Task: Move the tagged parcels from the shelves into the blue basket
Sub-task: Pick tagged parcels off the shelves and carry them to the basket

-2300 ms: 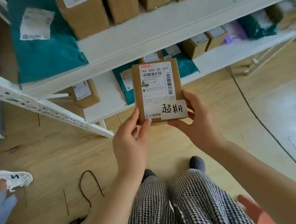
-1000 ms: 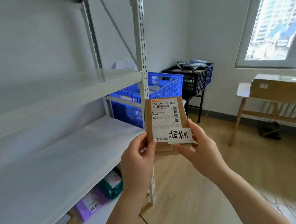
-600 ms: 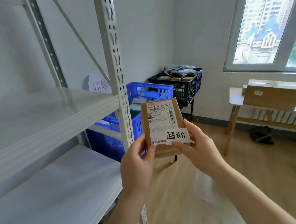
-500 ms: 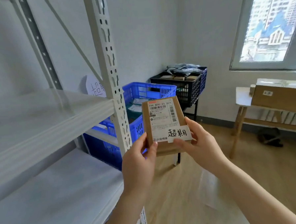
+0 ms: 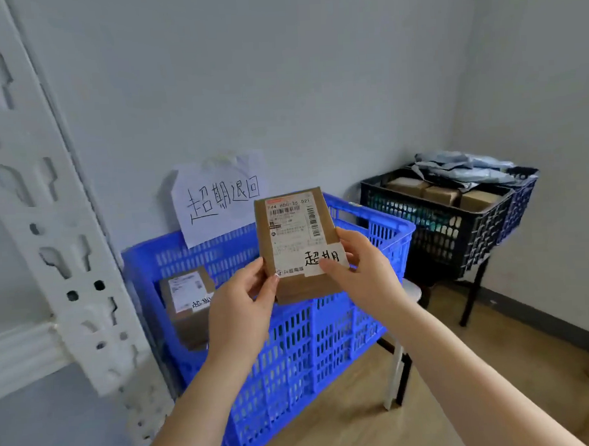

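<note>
I hold a small brown cardboard parcel (image 5: 295, 233) upright in both hands, just above the near rim of the blue basket (image 5: 313, 344). It carries a white shipping label and a handwritten white tag at its lower right. My left hand (image 5: 239, 311) pinches its lower left corner. My right hand (image 5: 364, 273) grips its lower right edge, thumb across the tag. A second tagged brown parcel (image 5: 188, 303) leans inside the basket at the left.
A handwritten paper sign (image 5: 220, 199) hangs on the wall behind the basket. The white shelf upright (image 5: 43, 208) stands close on the left. A black crate (image 5: 446, 221) with brown boxes and grey bags sits on a stand at the right. Wooden floor lies below.
I have turned from the shelves and moved up to the blue basket, carrying the parcel in both hands. The basket now sits directly under the parcel; my grip is unchanged.
</note>
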